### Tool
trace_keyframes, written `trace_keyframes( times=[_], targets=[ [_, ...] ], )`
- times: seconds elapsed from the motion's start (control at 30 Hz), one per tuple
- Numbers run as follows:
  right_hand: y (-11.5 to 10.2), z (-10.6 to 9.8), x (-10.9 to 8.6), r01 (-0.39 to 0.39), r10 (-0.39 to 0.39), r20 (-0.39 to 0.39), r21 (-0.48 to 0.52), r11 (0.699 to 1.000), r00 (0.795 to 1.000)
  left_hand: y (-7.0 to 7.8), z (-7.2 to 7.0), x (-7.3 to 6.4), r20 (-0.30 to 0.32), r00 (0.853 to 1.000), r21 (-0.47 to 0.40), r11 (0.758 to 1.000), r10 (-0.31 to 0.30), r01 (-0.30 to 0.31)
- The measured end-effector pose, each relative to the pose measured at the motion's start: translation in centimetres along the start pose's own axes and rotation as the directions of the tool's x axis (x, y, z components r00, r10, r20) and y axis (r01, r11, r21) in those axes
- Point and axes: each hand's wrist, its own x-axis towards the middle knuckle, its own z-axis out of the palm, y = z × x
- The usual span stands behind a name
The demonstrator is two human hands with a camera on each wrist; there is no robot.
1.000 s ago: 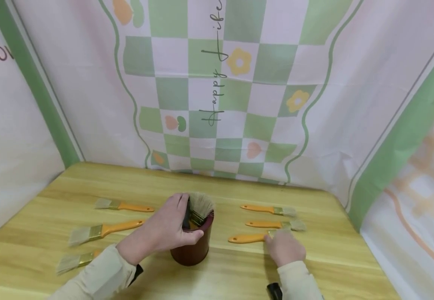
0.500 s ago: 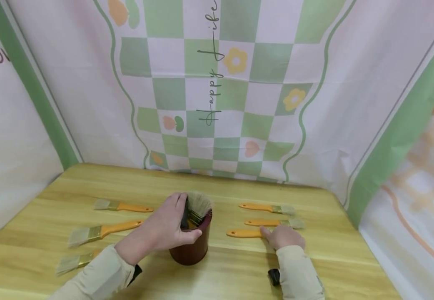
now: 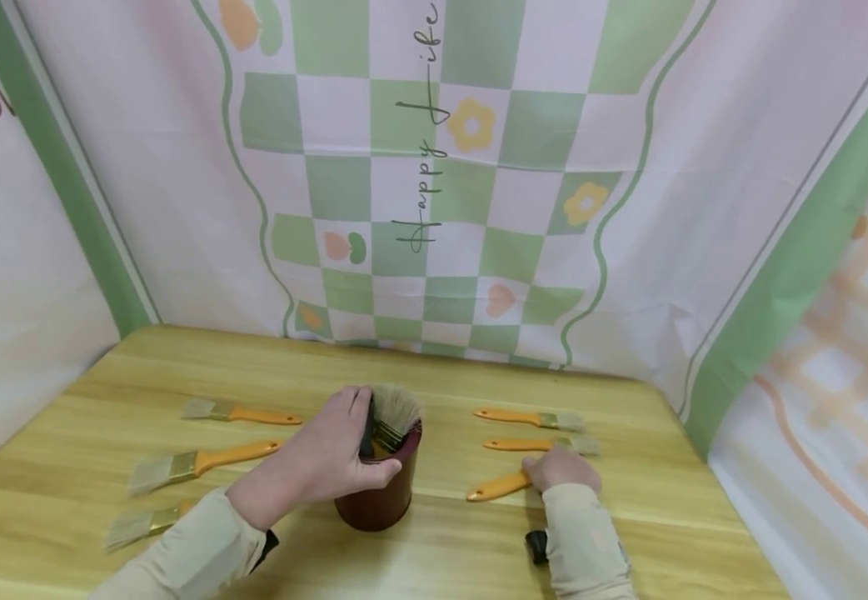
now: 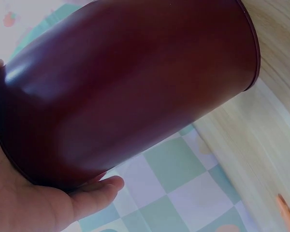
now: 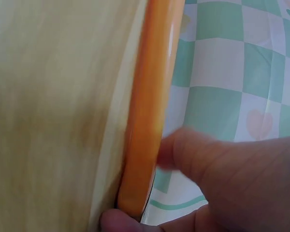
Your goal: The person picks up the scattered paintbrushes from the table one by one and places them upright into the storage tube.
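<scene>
My left hand (image 3: pixel 321 458) grips the rim of a dark red round cup (image 3: pixel 377 504) standing on the table, thumb on the near side. In the left wrist view the cup's smooth wall (image 4: pixel 135 87) fills most of the picture. A paintbrush (image 3: pixel 395 408) leans inside it with pale bristles up. At the right, my right hand (image 3: pixel 565 473) pinches the nearest paintbrush by its orange handle (image 3: pixel 497 486); the hand hides the bristles. In the right wrist view, thumb and finger meet the end of the orange handle (image 5: pixel 147 121). Just beyond lies another paintbrush (image 3: pixel 520 444).
One more paintbrush (image 3: pixel 527 418) lies farthest back on the right. On the left are three paintbrushes: a far one (image 3: pixel 242 414), a middle one (image 3: pixel 205 462) and a near one (image 3: pixel 149 525) partly under my sleeve. Behind the wooden table (image 3: pixel 464 550) hangs a checked cloth (image 3: pixel 434 200).
My right hand has moved slightly away from me and taken hold of the near brush. Its handle end has swung toward me, so the brush now lies slanted. The left hand and cup stay put.
</scene>
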Motion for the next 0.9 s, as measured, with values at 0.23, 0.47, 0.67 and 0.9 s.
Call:
trace_keyframes(
  times=[0.23, 0.47, 0.67, 0.9],
  targets=[
    [0.2, 0.0, -0.3, 0.004, -0.004, -0.005, 0.007, 1.000, 1.000, 0.3, 0.0, -0.1, -0.013, 1.000, 0.000, 1.000, 0.001, -0.001],
    [0.8, 0.3, -0.5, 0.075, -0.070, -0.040, 0.128, 0.989, 0.997, 0.1, 0.2, -0.2, -0.015, 1.000, -0.009, 1.000, 0.002, -0.002],
    [1.5, 0.7, -1.1, 0.043, -0.038, -0.023, 0.274, 0.961, 0.999, -0.3, 0.2, -0.2, -0.037, 0.999, 0.002, 1.000, 0.030, -0.030],
    [2.2, 0.6, -1.7, -0.035, 0.018, 0.044, 0.421, 0.906, 0.999, -0.5, 0.2, -0.1, -0.034, 0.999, -0.010, 1.000, 0.027, -0.027]
  ],
)
